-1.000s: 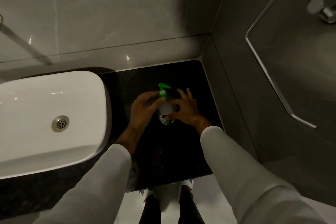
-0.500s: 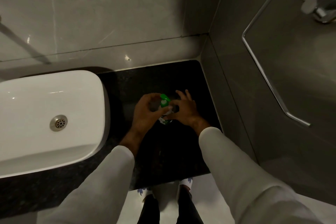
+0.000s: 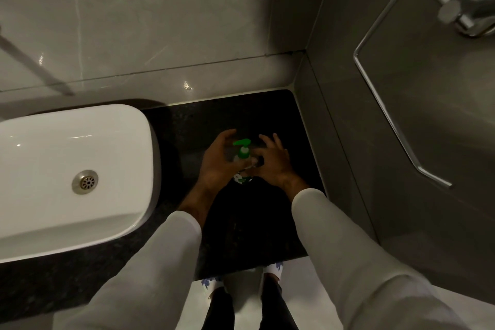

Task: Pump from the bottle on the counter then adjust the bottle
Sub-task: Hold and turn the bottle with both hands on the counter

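Observation:
A small clear pump bottle with a green pump head stands upright on the black counter, near the right wall. Its spout points left and the head is uncovered. My left hand cups the bottle's left side, thumb across its front and fingers curled up beside the pump. From the right, my right hand holds the bottle's body with thumb and forefinger while the other fingers spread upward. The lower label shows between my wrists.
A white basin with a metal drain fills the counter's left side. Grey walls close off the back and right, with a chrome towel ring on the right wall. The counter's front edge lies above my feet.
Half a second ago my left hand covered the pump head, which sat lower. Now that hand has moved off the top and the green head stands raised and visible again.

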### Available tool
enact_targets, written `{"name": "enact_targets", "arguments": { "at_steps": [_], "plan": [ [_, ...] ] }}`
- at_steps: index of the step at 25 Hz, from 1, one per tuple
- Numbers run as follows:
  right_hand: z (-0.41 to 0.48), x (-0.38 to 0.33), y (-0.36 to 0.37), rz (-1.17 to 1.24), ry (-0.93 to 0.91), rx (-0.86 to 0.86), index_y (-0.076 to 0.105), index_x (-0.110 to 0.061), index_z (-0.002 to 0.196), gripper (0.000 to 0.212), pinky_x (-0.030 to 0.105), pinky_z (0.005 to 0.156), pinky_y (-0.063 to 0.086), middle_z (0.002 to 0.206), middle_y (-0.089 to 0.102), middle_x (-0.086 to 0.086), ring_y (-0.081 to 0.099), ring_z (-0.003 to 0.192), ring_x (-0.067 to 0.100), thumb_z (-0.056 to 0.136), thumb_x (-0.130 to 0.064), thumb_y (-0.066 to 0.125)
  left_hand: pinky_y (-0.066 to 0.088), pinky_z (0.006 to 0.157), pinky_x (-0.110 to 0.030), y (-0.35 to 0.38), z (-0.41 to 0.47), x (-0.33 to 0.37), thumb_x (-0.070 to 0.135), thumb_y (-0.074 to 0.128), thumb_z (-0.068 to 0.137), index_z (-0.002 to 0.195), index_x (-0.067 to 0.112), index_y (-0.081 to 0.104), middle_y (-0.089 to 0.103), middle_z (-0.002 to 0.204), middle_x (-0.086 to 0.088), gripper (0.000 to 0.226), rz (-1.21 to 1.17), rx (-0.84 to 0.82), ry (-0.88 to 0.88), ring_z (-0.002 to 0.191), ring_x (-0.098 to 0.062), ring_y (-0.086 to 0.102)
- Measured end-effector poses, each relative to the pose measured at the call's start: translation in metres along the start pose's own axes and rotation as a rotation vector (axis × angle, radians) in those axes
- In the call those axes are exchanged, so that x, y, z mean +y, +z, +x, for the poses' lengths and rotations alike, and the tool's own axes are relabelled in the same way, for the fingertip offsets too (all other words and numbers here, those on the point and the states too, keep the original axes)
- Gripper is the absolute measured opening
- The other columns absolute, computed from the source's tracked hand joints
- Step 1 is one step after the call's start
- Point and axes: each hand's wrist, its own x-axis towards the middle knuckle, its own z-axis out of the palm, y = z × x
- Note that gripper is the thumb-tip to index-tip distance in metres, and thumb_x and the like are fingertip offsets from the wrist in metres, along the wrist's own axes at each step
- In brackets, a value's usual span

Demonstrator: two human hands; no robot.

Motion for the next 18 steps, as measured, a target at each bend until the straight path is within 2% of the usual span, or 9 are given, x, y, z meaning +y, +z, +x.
{"name": "enact_targets", "arguments": {
  "at_steps": [2,4,6,8,10,12,14,16,18],
  "plan": [
    [0.0,-0.001,0.0,-0.005,0.006,-0.006,0.072,-0.035,0.122,0.054,0.058,0.125,0.001,0.171,0.014,-0.007,-0.01,0.159,0.028,0.073,-0.058,0.077,0.056,0.087,-0.016,0.002,-0.002,0.0,0.029,0.09,0.074,0.138,0.03,0.051,0.064,0.112,0.025,0.075,0.033,0.09,0.043,0.107,0.005,0.064],
    [-0.001,-0.001,-0.001,0.004,0.01,-0.006,0.07,-0.034,0.125,0.058,0.058,0.125,0.001,0.171,0.013,-0.007,-0.01,0.159,0.028,0.073,-0.058,0.077,0.057,0.086,-0.016,0.003,-0.003,-0.002,0.022,0.085,0.08,0.135,0.029,0.054,0.068,0.111,0.026,0.064,-0.013,0.086,0.065,0.107,0.005,0.066],
    [-0.003,-0.001,-0.002,0.016,0.012,0.001,0.069,-0.032,0.128,0.06,0.057,0.126,0.002,0.171,0.014,-0.006,-0.008,0.159,0.028,0.074,-0.057,0.077,0.057,0.091,-0.02,0.004,-0.004,-0.006,0.013,0.079,0.087,0.137,0.026,0.053,0.069,0.116,0.028,0.058,-0.085,0.046,0.041,0.11,0.001,0.068],
    [-0.005,-0.002,-0.003,0.016,0.013,0.003,0.068,-0.032,0.13,0.061,0.058,0.126,0.004,0.17,0.016,-0.006,-0.007,0.159,0.028,0.074,-0.056,0.077,0.056,0.095,-0.022,0.005,-0.008,-0.01,0.01,0.075,0.09,0.145,0.027,0.046,0.07,0.116,0.028,0.064,-0.15,0.0,-0.013,0.113,0.002,0.066],
    [-0.005,-0.005,-0.004,-0.005,0.021,0.0,0.069,-0.031,0.128,0.059,0.059,0.126,0.006,0.17,0.017,-0.005,-0.006,0.159,0.029,0.074,-0.055,0.077,0.054,0.094,-0.018,0.008,-0.011,-0.012,0.016,0.08,0.086,0.149,0.029,0.04,0.066,0.123,0.023,0.076,-0.155,-0.004,-0.03,0.119,0.003,0.062],
    [-0.006,-0.007,-0.004,-0.013,0.022,-0.003,0.07,-0.03,0.125,0.056,0.059,0.125,0.006,0.17,0.017,-0.005,-0.005,0.159,0.029,0.075,-0.054,0.078,0.052,0.085,-0.009,0.011,-0.013,-0.011,0.027,0.089,0.075,0.145,0.033,0.042,0.063,0.117,0.026,0.084,-0.077,0.104,-0.008,0.113,0.009,0.061],
    [-0.007,-0.008,-0.004,0.002,0.019,0.004,0.07,-0.031,0.126,0.056,0.059,0.125,0.005,0.17,0.017,-0.005,-0.005,0.159,0.029,0.075,-0.054,0.078,0.051,0.082,-0.005,0.012,-0.012,-0.009,0.026,0.089,0.075,0.14,0.035,0.043,0.065,0.108,0.032,0.08,-0.028,0.183,0.001,0.104,0.011,0.064],
    [-0.007,-0.008,-0.006,0.003,0.02,0.003,0.068,-0.031,0.129,0.059,0.059,0.126,0.005,0.17,0.018,-0.005,-0.005,0.159,0.029,0.075,-0.054,0.077,0.052,0.087,-0.007,0.012,-0.01,-0.014,0.02,0.081,0.085,0.142,0.035,0.043,0.064,0.111,0.039,0.07,-0.044,0.119,-0.012,0.108,0.013,0.063],
    [-0.006,-0.009,-0.007,-0.042,0.018,-0.015,0.066,-0.034,0.132,0.06,0.06,0.125,0.005,0.17,0.018,-0.004,-0.005,0.159,0.03,0.076,-0.054,0.076,0.052,0.092,-0.012,0.011,-0.01,-0.014,0.025,0.077,0.084,0.145,0.033,0.042,0.063,0.118,0.038,0.071,-0.07,0.033,-0.018,0.116,0.012,0.06]
  ]
}}
